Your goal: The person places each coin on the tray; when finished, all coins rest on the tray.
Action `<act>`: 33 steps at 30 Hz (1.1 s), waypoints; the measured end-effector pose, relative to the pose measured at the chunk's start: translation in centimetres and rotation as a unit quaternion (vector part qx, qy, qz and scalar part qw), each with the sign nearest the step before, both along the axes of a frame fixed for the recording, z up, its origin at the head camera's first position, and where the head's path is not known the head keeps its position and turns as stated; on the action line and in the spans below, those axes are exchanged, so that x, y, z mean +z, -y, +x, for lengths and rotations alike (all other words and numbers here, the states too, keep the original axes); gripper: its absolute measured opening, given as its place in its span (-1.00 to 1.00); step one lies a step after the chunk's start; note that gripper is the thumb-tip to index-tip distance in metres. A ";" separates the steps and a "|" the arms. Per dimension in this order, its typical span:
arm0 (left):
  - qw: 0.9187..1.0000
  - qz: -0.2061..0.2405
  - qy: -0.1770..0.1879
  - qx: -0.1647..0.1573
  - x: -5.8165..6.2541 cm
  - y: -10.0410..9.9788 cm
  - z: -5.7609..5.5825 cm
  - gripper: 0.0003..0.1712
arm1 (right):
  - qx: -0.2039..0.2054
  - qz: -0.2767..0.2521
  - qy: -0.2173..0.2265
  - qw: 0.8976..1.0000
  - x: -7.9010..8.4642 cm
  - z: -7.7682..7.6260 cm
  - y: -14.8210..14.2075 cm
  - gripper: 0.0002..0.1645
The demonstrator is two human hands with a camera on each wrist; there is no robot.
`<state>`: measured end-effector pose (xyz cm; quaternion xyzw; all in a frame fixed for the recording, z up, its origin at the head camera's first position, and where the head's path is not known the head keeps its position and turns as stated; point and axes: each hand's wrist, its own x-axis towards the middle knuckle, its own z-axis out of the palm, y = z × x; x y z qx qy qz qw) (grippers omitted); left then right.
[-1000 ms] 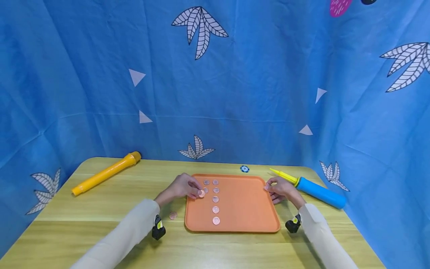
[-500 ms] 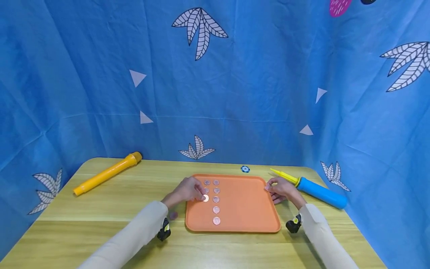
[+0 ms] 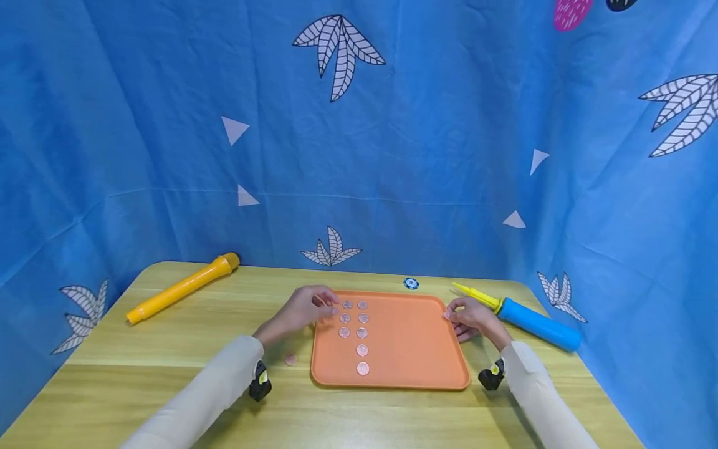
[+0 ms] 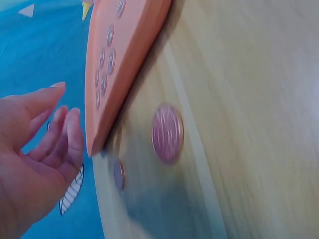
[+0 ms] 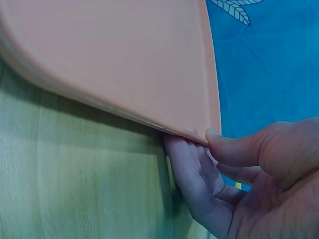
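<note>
An orange tray (image 3: 406,349) lies on the table with copper-coloured coins in two columns on its left part. The left column has three, the last being a coin (image 3: 344,332) level with the third in the longer column. Over the tray's left edge hovers my left hand (image 3: 305,307), fingers loosely bent and holding nothing. My right hand (image 3: 470,315) pinches the tray's right rim, thumb on top and fingers beneath, as the right wrist view shows. Two coins lie on the table left of the tray: a nearer coin (image 4: 167,133) and a farther coin (image 4: 119,175).
A blue and yellow hand pump (image 3: 538,324) lies right of the tray, close to my right hand. Behind the tray is a blue poker chip (image 3: 411,284). A yellow-orange tube (image 3: 182,289) rests at the table's back left. Blue cloth (image 3: 370,156) hangs behind the table.
My left hand has set a coin down as third in the left column, let it go and drawn back to the left. The right hand keeps its hold on the rim.
</note>
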<state>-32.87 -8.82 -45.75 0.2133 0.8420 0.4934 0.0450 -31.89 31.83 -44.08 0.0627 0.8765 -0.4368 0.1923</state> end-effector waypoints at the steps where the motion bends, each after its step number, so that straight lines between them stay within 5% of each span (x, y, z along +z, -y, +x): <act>1: 1.000 0.004 0.005 0.007 0.0 0.3 -0.1 -0.83 | 0.000 -0.001 0.000 1.000 0.0 0.0 0.0 -0.85; 7: 0.999 0.014 0.030 0.030 0.1 2.5 -0.5 -0.68 | 0.004 -0.004 -0.004 1.000 -0.2 0.0 -0.1 -0.86; 15: 0.998 -0.056 0.025 -0.021 -1.0 6.3 -0.8 -0.50 | -0.003 -0.006 -0.002 1.000 -0.3 -0.1 -0.2 -0.86; 20: 0.997 -0.072 0.000 -0.043 -1.6 7.0 -0.5 -0.59 | -0.008 -0.013 -0.005 1.000 -0.4 0.1 -0.2 -0.85; 27: 0.994 -0.075 -0.070 -0.028 -1.9 6.8 0.3 -0.82 | 0.000 -0.016 -0.008 1.000 -0.4 0.3 -0.2 -0.84; 33: 0.993 -0.093 -0.077 -0.004 -2.1 6.6 0.3 -0.86 | -0.002 -0.013 -0.011 1.000 -0.4 0.2 -0.3 -0.85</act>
